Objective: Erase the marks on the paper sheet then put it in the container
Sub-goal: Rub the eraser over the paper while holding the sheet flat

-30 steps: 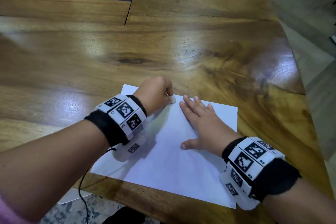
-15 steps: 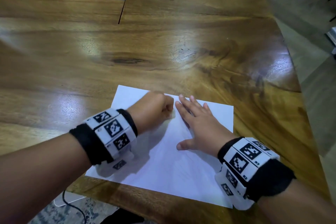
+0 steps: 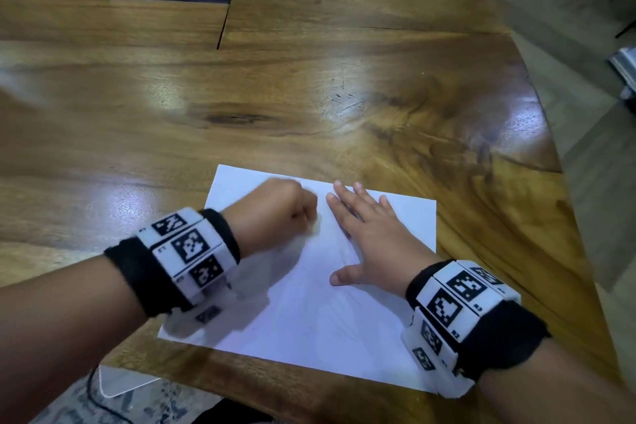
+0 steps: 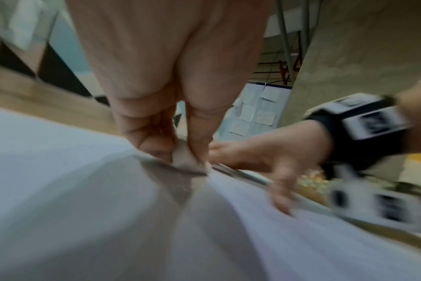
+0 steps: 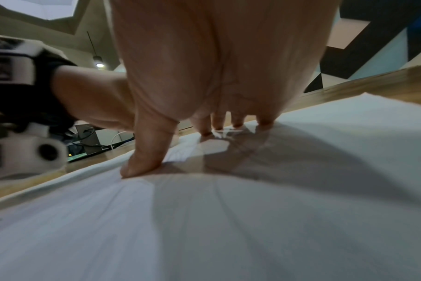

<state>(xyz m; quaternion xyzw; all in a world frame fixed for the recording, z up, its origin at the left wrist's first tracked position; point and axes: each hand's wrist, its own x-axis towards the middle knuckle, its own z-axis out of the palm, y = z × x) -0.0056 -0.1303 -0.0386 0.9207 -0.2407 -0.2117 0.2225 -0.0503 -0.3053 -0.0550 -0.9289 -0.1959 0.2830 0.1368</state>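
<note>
A white paper sheet lies near the front edge of the wooden table. My left hand is curled into a fist on the sheet's upper part and pinches a small whitish eraser against the paper. My right hand lies flat beside it, fingers spread, pressing the sheet down. Its thumb and fingertips touch the paper. No marks are plain to see on the sheet. No container is in view.
The table's right edge curves away to a grey floor. A dark seam runs across the far left of the top. A white flat object and a black cable lie below the front edge.
My left fist has slid back toward me along the sheet with the eraser. The right hand stays pressed flat on the paper. The head view has shifted slightly.
</note>
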